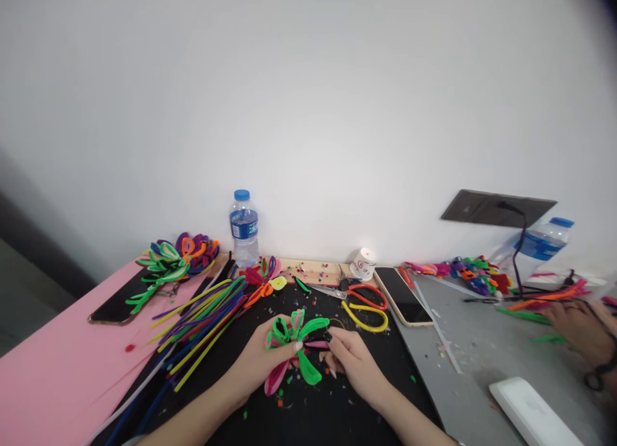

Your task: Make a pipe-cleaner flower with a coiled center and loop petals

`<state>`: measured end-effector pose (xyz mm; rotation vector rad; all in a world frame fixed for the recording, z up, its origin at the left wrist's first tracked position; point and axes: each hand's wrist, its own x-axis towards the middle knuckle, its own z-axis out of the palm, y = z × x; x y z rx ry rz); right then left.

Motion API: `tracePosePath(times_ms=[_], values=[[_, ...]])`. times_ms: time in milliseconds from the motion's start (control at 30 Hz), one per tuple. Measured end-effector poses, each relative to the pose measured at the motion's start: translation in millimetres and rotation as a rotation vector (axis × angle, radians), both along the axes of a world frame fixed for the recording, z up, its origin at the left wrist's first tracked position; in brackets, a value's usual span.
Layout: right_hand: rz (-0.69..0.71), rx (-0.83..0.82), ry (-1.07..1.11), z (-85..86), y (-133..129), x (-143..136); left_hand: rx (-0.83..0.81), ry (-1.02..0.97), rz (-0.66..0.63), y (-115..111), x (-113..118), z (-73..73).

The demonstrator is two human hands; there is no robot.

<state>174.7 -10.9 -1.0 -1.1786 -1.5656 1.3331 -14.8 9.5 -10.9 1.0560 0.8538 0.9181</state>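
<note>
Over the black work surface (212, 394), my left hand (259, 357) is closed around the middle of a pipe cleaner flower (308, 367) with green and pink looped petals. Its thumb presses on the flower's centre. On the flower's right side, my right hand (355, 359) pinches a pink pipe cleaner petal (315, 346); the fingertips are partly hidden. Just beyond my hands lie orange-handled scissors (367, 297) and a bent yellow pipe cleaner (365, 317). A smaller multicoloured pipe cleaner flower (260, 280) rests farther back.
Loose pipe cleaners (202, 330) lie at left, near a finished bouquet (180, 256) over a phone (118, 298). A water bottle (245, 231), paper cup (363, 264) and second phone (403, 296) stand or lie toward the wall. At right, another person's hand (581, 330) works near a white device (533, 410).
</note>
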Motion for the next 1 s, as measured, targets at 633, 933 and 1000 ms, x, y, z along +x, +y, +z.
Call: tracePosePath(times_ms=[633, 933, 1000], values=[[0.023, 0.233, -0.255, 2.3, -2.2, 4.3, -0.094, -0.049, -0.001, 0.2, 0.6, 5.1], [0.045, 0.248, -0.265, 5.2, -2.0, 3.8, -0.011, -0.001, -0.017, 0.1, -0.5, -1.1], [0.047, 0.257, -0.274, 5.3, -2.2, 4.0, -0.001, 0.001, -0.022, -0.3, -1.1, -1.8]])
